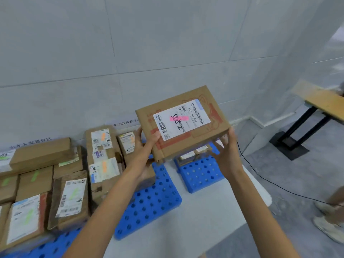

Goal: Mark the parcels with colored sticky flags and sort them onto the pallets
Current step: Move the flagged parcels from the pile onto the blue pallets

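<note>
The cardboard parcel [188, 135] is up in the air, tilted, with a pink flag [179, 118] stuck across its white label [197, 116]. The left hand [147, 148] grips its corner at 8 o'clock, thumb on top. The right hand [226, 151] grips the corner at 4 o'clock. At 6 o'clock lie blue pallets [150, 202]. At 8 o'clock sit stacked boxes [104, 151] with orange and green flags.

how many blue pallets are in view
3. The left pallet lies mostly under green-flagged parcels. The middle pallet is by the orange-flagged stack. The right pallet is below the held parcel. More may be hidden.
</note>
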{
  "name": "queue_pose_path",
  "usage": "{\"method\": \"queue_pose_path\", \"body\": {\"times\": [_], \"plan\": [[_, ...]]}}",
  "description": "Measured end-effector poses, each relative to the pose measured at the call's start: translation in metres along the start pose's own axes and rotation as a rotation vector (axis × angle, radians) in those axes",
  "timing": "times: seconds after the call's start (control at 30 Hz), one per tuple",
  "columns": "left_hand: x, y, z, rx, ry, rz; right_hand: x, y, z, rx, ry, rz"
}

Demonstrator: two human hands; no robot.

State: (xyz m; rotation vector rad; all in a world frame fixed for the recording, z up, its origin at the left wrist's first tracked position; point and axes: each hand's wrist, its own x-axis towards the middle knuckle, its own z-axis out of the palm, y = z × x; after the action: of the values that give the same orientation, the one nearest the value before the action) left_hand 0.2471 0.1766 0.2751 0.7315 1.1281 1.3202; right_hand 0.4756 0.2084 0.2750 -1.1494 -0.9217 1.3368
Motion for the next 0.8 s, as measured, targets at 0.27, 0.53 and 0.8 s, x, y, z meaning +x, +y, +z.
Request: {"method": "queue_pose_path", "body": {"times": [0.27,0.53,0.8], "plan": [[0.061,-0.094,0.106,0.108,0.054,-0.156,0.093,-0.004,-0.132,-0.284,-0.272,0.132],[0.064,-0.182,0.154,0.236,0.137,-0.335,0.141,0.047,-0.212,-0.454,-0.295,0.425],[0.092,-0.230,0.156,0.356,0.316,-0.501,0.180,0.113,-0.236,-0.536,-0.364,0.608]]}}
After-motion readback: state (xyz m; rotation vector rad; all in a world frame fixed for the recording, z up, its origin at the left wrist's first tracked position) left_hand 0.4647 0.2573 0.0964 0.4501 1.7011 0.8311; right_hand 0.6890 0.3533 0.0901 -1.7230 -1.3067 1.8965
